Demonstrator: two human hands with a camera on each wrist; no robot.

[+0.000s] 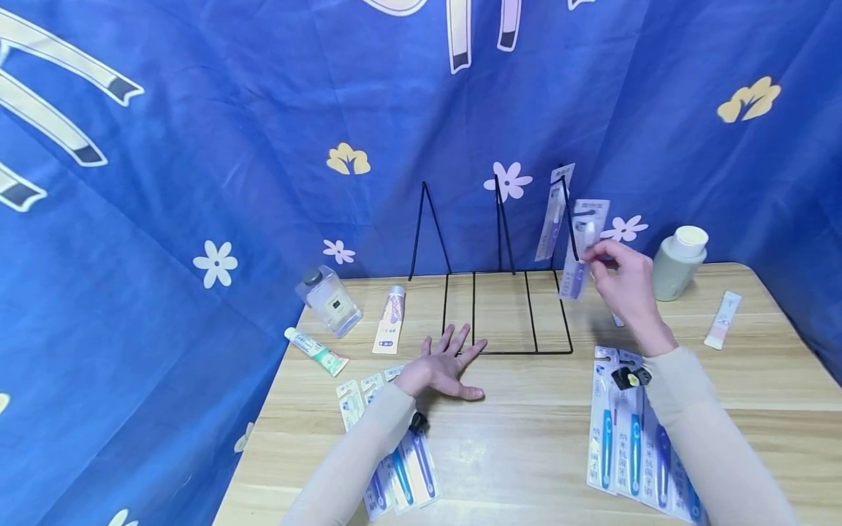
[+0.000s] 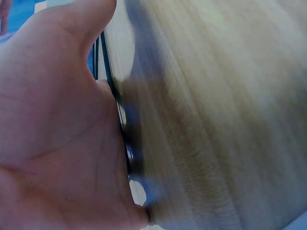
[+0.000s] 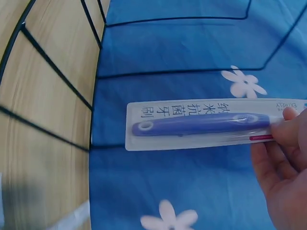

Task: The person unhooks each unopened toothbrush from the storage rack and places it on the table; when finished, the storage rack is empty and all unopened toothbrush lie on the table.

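My right hand point(image 1: 625, 285) pinches a packaged toothbrush point(image 1: 576, 274) between thumb and fingers, beside the right upright of a black wire rack point(image 1: 506, 353). In the right wrist view the toothbrush's purple handle point(image 3: 201, 125) shows through the clear pack, with the rack's wires behind it. Another packaged toothbrush point(image 1: 550, 228) is at the rack's right upright, tilted slightly. My left hand point(image 1: 447, 372) has its fingers spread over the front left corner of the rack's base. Seen from the left wrist, the palm point(image 2: 62, 124) is bare and holds nothing.
Packaged toothbrushes lie in a right group point(image 1: 600, 467) and a left group point(image 1: 427, 475), partly under the forearms. Left of the rack are a clear bottle point(image 1: 337, 303), a pink-white tube point(image 1: 390, 321) and a green-white tube point(image 1: 319, 352). Rightward are a grey-green bottle point(image 1: 674, 267) and a small sachet point(image 1: 722, 321).
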